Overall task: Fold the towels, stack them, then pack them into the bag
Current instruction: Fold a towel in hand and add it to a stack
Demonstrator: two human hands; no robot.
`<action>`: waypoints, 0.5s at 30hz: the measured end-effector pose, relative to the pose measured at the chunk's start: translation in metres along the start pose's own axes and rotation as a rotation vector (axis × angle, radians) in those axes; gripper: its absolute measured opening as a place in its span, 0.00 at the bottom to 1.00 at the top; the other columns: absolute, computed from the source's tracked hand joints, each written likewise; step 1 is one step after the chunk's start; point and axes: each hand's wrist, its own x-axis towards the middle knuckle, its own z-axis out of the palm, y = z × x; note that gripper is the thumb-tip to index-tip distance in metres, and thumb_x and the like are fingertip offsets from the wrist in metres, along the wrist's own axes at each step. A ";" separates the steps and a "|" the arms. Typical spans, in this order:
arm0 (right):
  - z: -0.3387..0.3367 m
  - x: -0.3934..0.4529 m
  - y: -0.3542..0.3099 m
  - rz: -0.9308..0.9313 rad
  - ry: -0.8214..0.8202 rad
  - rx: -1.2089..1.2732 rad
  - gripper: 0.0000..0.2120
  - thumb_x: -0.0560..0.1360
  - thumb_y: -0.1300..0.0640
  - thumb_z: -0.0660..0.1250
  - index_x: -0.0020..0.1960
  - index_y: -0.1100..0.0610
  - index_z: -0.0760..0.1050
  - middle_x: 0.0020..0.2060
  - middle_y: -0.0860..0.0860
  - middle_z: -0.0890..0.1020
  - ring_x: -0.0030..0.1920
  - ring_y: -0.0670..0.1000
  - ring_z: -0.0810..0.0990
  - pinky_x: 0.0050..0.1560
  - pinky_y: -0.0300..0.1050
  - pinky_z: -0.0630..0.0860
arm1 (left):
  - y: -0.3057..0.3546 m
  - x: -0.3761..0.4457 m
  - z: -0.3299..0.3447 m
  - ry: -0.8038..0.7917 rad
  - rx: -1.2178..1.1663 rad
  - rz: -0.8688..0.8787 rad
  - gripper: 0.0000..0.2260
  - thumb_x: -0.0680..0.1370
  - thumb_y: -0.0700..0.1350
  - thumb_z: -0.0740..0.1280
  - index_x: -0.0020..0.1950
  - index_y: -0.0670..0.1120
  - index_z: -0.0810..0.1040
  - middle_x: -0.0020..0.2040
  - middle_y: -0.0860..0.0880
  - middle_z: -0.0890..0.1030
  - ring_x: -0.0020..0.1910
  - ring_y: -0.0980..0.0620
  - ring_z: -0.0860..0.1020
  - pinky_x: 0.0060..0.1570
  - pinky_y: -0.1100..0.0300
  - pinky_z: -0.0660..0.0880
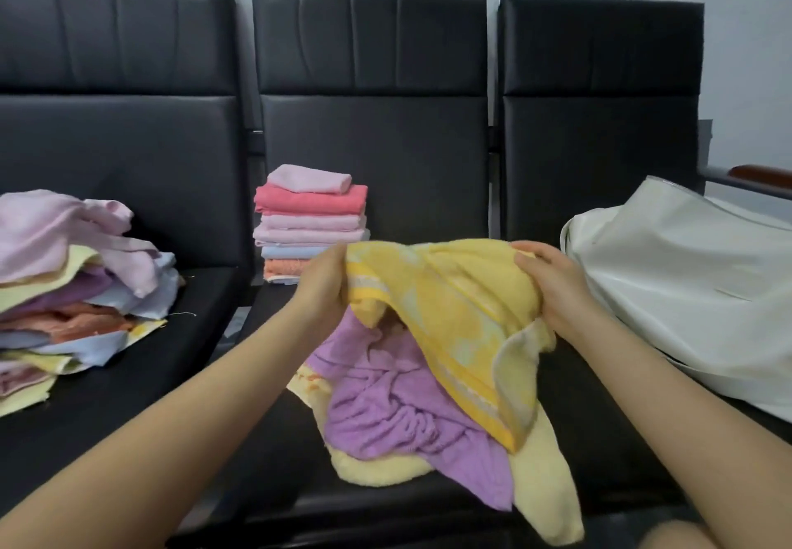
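A bright yellow patterned towel is held up over the middle seat. My left hand grips its left edge and my right hand grips its right edge. Under it lie a crumpled purple towel and a pale yellow towel. A neat stack of folded towels, pink, coral, blue and orange, stands at the back of the middle seat. A white bag lies on the right seat.
A loose heap of unfolded towels in pink, purple, blue, orange and yellow covers the left seat. Three black padded chairs stand in a row against a grey wall. A wooden armrest shows at the far right.
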 end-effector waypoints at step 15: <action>0.033 -0.017 -0.015 0.333 0.026 0.215 0.10 0.77 0.56 0.68 0.54 0.61 0.77 0.49 0.57 0.81 0.50 0.55 0.79 0.58 0.53 0.77 | 0.033 -0.050 -0.055 0.057 0.357 -0.185 0.12 0.77 0.53 0.69 0.45 0.45 0.79 0.40 0.47 0.83 0.34 0.53 0.80 0.34 0.63 0.76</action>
